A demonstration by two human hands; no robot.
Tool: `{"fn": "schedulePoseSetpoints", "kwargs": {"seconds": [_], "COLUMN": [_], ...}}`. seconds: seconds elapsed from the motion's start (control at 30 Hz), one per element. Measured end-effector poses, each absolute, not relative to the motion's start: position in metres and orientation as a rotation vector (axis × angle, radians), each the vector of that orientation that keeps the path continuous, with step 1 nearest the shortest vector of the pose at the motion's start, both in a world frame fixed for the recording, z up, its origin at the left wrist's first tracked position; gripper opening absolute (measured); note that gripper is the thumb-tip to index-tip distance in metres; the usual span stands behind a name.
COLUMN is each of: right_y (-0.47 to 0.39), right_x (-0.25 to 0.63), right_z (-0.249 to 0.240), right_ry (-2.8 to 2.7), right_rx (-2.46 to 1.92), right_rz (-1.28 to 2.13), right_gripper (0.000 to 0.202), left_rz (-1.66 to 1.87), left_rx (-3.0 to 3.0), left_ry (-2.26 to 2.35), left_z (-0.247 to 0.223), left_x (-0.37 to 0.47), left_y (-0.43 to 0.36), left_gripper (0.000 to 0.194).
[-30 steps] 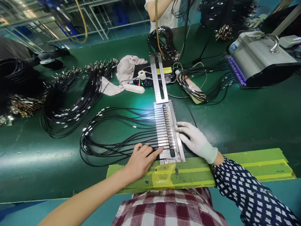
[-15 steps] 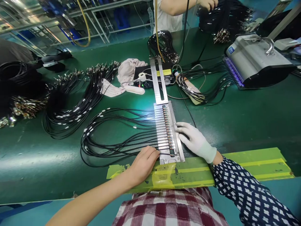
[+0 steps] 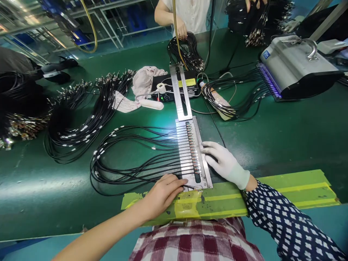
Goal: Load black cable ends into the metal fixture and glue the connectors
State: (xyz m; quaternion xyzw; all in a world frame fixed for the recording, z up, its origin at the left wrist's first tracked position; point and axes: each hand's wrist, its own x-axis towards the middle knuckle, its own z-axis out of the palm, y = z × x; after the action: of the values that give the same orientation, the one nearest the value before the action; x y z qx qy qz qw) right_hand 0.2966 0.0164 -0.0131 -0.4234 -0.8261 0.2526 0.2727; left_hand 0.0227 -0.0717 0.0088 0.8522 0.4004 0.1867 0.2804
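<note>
My bare left hand pinches a black cable near its connector end, just over the front end of a metal fixture. Many black cables loop out to the left of that fixture, their small metal ends lined up side by side in its slot. At the slot's near end, a short stretch holds no cable. My right hand, in a white glove, rests with fingertips on the fixture's right edge bar, its fingers stretched out and somewhat apart.
Beyond the fixture lie a slotted metal bar, a black control box, a cloth and a bottle. Cable bundles lie left. A metal lamp housing glows purple at right. A co-worker's hand touches a far bundle.
My left hand has drawn the nearest cable toward me, out of the slot's front end. My right hand stays on the bar. A co-worker's hand has reached the far bundle.
</note>
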Motion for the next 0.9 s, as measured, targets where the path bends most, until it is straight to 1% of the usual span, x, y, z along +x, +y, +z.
{"fn": "schedulePoseSetpoints", "kwargs": {"seconds": [0.13, 0.27, 0.53, 0.8, 0.9], "right_y": [0.017, 0.017, 0.018, 0.017, 0.017], "right_x": [0.297, 0.297, 0.298, 0.297, 0.297], "right_z": [-0.015, -0.015, -0.016, -0.016, -0.015], "right_ry": [-2.223, -2.223, -2.226, -2.216, -2.215], "right_rx": [-1.133, -1.123, -1.117, -1.122, -1.119], "right_rz": [0.681, 0.686, 0.702, 0.711, 0.707], "right_gripper": [0.024, 0.024, 0.023, 0.022, 0.023], "left_rz": [0.598, 0.717, 0.726, 0.721, 0.689], "left_rx": [2.188, 2.269, 2.447, 2.630, 2.703], "left_ry": [1.059, 1.166, 1.159, 1.127, 1.091], "left_z": [0.010, -0.001, -0.018, -0.017, -0.020], "left_x": [0.022, 0.026, 0.030, 0.037, 0.037], "left_y": [-0.072, -0.070, -0.066, -0.065, -0.065], "left_gripper": [0.024, 0.022, 0.031, 0.027, 0.028]}}
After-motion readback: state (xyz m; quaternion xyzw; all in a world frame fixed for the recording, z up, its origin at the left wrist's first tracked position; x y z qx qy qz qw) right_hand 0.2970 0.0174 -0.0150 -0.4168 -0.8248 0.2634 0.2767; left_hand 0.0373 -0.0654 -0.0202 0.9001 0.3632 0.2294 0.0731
